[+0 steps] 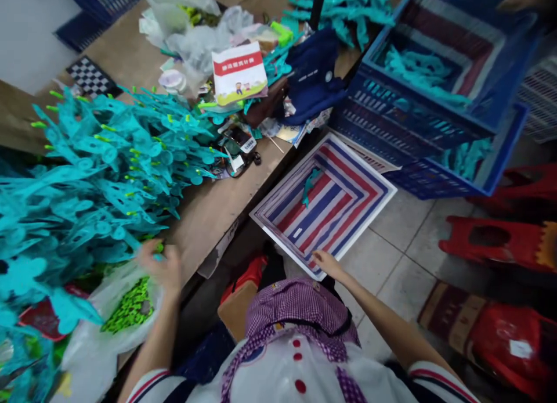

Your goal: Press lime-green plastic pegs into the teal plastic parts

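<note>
Turquoise slim piece (309,187): inside the shallow red-white-blue striped box (337,197), beyond the nearer right hand, long axis running mostly away from the body.
Right hand (327,263): fingers bent at the box's near edge; hold unclear.
Left hand (164,266): half-curled, blurred, at a small lime-green part (159,248); cannot tell whether gripped.

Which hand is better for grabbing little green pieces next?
Probably the left hand: it's just beside the plastic bag holding the green pieces. The right hand is farther away, by the edge of the striped tray.

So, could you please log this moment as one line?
left hand: by plastic bag of green pieces; right hand: at striped tray; teal piece: inside tray
</note>
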Demonstrator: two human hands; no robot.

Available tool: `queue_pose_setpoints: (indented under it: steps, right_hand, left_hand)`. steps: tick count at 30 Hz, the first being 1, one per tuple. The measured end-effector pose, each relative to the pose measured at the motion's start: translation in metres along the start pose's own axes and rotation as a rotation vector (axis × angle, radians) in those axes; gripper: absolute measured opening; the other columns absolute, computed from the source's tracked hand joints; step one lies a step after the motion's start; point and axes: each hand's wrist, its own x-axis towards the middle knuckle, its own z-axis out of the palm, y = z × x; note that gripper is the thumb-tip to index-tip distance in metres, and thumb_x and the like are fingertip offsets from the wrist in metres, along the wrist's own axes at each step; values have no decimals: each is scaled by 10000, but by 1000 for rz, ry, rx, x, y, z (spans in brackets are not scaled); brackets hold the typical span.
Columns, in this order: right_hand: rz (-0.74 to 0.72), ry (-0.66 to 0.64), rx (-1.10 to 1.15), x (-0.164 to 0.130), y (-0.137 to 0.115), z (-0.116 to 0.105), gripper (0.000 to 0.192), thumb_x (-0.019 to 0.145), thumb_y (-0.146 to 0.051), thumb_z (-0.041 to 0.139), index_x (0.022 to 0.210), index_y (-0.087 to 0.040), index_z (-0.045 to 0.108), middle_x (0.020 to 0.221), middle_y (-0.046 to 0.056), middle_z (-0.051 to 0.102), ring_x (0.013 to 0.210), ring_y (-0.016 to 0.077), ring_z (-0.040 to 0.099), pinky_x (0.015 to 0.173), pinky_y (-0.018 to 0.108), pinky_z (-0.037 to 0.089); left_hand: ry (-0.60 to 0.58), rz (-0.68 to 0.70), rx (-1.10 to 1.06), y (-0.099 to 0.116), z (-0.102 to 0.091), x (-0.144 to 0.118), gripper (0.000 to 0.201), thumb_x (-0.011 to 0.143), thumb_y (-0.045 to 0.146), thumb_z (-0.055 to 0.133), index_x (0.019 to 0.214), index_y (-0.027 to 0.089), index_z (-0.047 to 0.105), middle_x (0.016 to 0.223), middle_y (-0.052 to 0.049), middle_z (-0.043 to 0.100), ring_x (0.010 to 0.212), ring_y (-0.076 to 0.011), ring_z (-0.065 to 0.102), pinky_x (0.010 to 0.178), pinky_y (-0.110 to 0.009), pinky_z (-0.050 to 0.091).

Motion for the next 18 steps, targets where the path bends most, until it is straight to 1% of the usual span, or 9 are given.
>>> queue_pose_setpoints:
  steps: [1, 3, 5, 7, 8, 10, 14, 16, 18]
  right_hand:
    - [1, 1, -8, -5, 15, -6, 215, 774, -305, 603, 917, -191, 716, 954, 90, 730, 914, 233, 667, 926, 367, 482]
    - [23, 16, -22, -19, 50, -23, 255, 787, -322, 578, 962, -191, 709, 1032, 97, 714, 955, 230, 660, 955, 366, 475]
    - [73, 52, -39, -34, 96, -41, 313, 804, -332, 528, 1019, -176, 693, 1097, 120, 690, 1001, 241, 650, 979, 390, 471]
    - [135, 96, -65, -48, 154, -55, 377, 814, -334, 478, 1088, -158, 668, 1142, 150, 668, 1068, 267, 634, 1009, 439, 460]
    - [167, 116, -78, -52, 188, -59, 408, 813, -341, 464, 1121, -151, 653, 1163, 162, 657, 1110, 283, 621, 1026, 463, 450]
    - [240, 144, -96, -55, 261, -59, 478, 800, -386, 466, 1181, -144, 623, 1217, 178, 633, 1191, 315, 588, 1050, 504, 436]
    - [397, 166, -70, -54, 405, -35, 706, 782, -570, 481, 1342, -140, 504, 1378, 191, 527, 1309, 381, 500, 1044, 590, 433]
    - [398, 225, -5, -57, 455, -23, 746, 808, -589, 471, 1391, -126, 437, 1399, 199, 497, 1325, 373, 488, 1067, 571, 432]
    - [388, 301, 39, -63, 488, -20, 731, 821, -562, 502, 1409, -135, 421, 1379, 200, 503, 1309, 375, 505, 1081, 554, 435]
  left_hand:
    - [-32, 86, 35, -4, 41, -34, 252, 828, 184, 604, 1077, 219, 619, 1209, -59, 604, 1293, -295, 470, 1149, -515, 334]
    - [-404, 199, 46, -8, 126, -106, 188, 803, 173, 596, 981, 205, 648, 1142, -83, 621, 1177, -268, 565, 1086, -460, 421]
    - [-615, 214, 60, -6, 210, -171, 204, 799, 132, 553, 962, 195, 658, 1131, -95, 618, 1113, -241, 606, 1021, -419, 479]
    - [-826, 271, 110, 1, 291, -214, 246, 829, 120, 528, 1025, 193, 659, 1183, -92, 608, 1119, -209, 614, 1008, -368, 487]
    - [-901, 291, 154, 5, 332, -225, 266, 848, 119, 518, 1061, 197, 656, 1200, -85, 608, 1128, -196, 612, 1006, -345, 486]
    - [-983, 300, 246, 10, 420, -230, 288, 868, 122, 525, 1113, 207, 651, 1212, -71, 616, 1116, -181, 619, 985, -311, 490]
    - [-949, 185, 393, -5, 611, -199, 289, 858, 104, 572, 1120, 187, 662, 1221, -100, 623, 1071, -204, 642, 947, -310, 496]
    - [-903, 96, 480, -23, 703, -181, 279, 863, 114, 580, 1127, 165, 653, 1249, -135, 609, 1072, -229, 648, 942, -329, 494]
    - [-844, 20, 549, -46, 788, -169, 291, 891, 150, 559, 1175, 155, 623, 1309, -164, 574, 1108, -256, 638, 953, -356, 485]
